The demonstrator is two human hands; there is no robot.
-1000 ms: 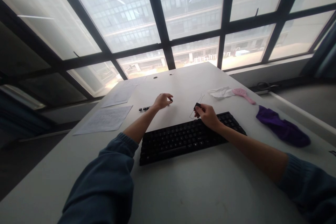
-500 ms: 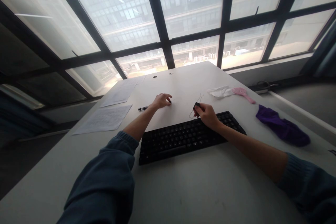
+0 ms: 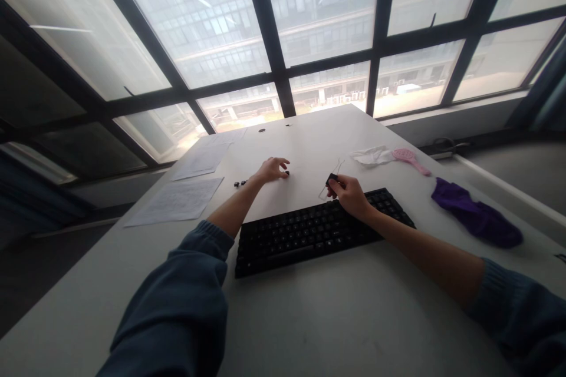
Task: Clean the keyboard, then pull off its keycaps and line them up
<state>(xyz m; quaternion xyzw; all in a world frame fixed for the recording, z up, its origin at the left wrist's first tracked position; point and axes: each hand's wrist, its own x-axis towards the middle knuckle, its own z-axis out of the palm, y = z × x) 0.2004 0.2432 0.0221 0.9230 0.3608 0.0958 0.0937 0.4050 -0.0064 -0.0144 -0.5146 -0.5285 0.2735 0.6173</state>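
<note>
The left hand (image 3: 270, 171) is reaching out over the white surface (image 3: 336, 318), its fingers curving and standing apart around a small black piece (image 3: 287, 172) at their tips; whether they are pinching it or only hovering against it, I cannot tell. Just beside the left wrist, on its outer side, black keycaps (image 3: 237, 185) are lying in a short row, partly hidden by the forearm. The right hand (image 3: 351, 193) is closing firmly on the black grip of a wire tool (image 3: 331, 178), with thin wire sticking out beyond the fingers both away from the person and back toward them. Below both hands, on the person's side, a black keyboard (image 3: 305, 232) is lying at a slant, and the right hand and forearm are covering part of it. Out past the left hand, to its left, printed papers (image 3: 174, 203) are lying flat. Beyond the right hand and to its right, a crumpled white cloth (image 3: 374, 155) is lying against a pink brush (image 3: 403, 155), and farther right of that hand a purple cloth (image 3: 475, 212) is lying near the surface's edge. Ahead of both hands, dark-framed windows (image 3: 325, 6) are letting in daylight.
</note>
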